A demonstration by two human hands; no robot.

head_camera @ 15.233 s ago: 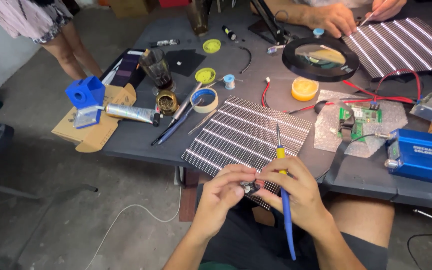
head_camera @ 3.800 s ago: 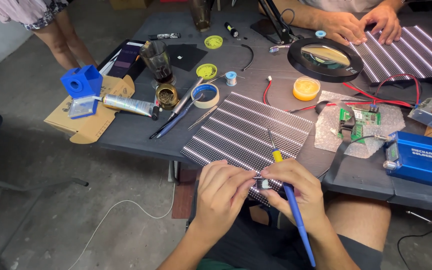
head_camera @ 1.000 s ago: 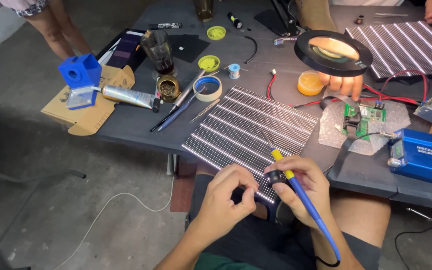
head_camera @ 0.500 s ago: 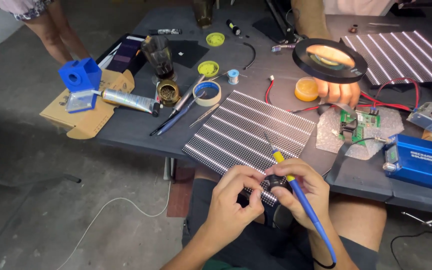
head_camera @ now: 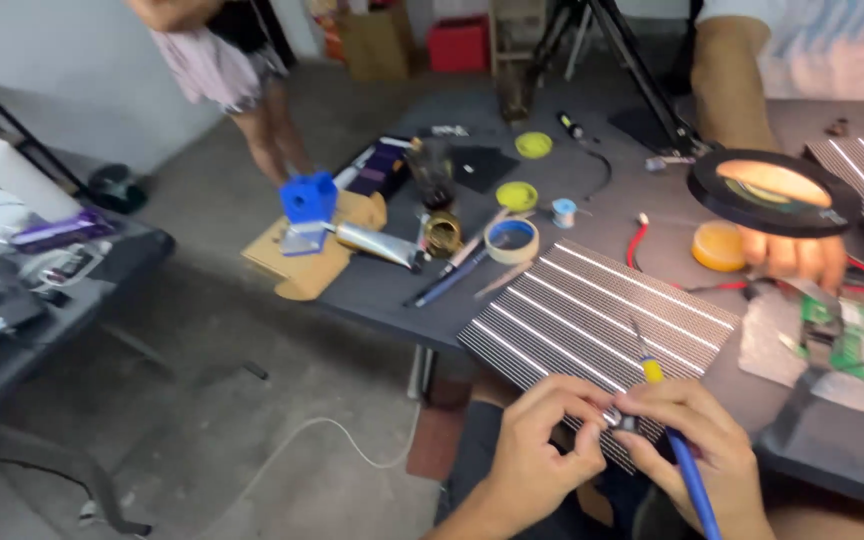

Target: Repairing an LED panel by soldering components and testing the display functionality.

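Note:
My left hand (head_camera: 537, 440) and my right hand (head_camera: 697, 450) meet just below the near edge of a striped grid panel (head_camera: 597, 335) that lies on the dark table (head_camera: 382, 290). Together their fingertips pinch a small silvery part (head_camera: 615, 417). My right hand also holds a soldering iron (head_camera: 674, 440) with a yellow collar and blue handle, its tip pointing up over the panel.
On the table lie a tape roll (head_camera: 512, 240), pens, yellow lids, a blue block (head_camera: 308, 200) on cardboard, a tube and green circuit boards (head_camera: 852, 325). Another person's hand (head_camera: 792, 255) reaches under a round magnifier lamp (head_camera: 772, 190). A person stands at far left.
The view has swung left and tilted up, so more floor and a side table show. My hands stay joined on the small part. The other person's hand stays under the magnifier.

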